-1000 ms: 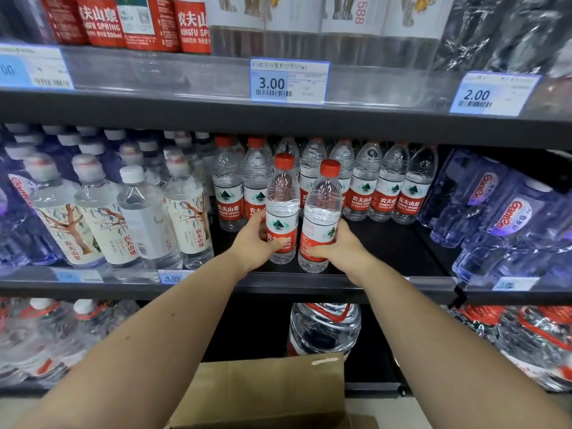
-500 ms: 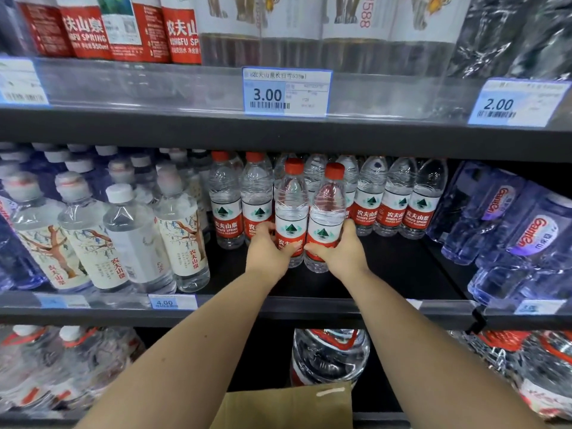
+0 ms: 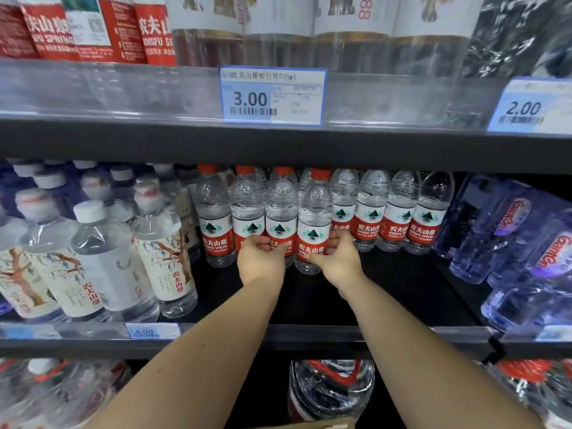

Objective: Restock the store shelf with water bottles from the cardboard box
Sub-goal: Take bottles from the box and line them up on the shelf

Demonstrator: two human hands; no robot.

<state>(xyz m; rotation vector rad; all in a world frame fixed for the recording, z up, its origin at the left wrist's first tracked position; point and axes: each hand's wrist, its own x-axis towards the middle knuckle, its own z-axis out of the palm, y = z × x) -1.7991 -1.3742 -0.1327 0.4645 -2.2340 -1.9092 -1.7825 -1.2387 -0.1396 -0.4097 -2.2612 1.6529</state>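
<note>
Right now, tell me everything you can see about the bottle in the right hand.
The bottle is clear plastic with a red cap and a label, white with a green mountain logo above, red with white characters below. It is upright at the dark shelf, just in front of the row of like bottles. The right hand grips its lower half.

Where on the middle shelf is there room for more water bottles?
The bare black shelf floor in front of the red-label bottles is free, bordered by the tree-label bottles on the left and the blue bottles on the right. The red-label row is packed side by side; the left grip and right grip each hold one there.
</note>
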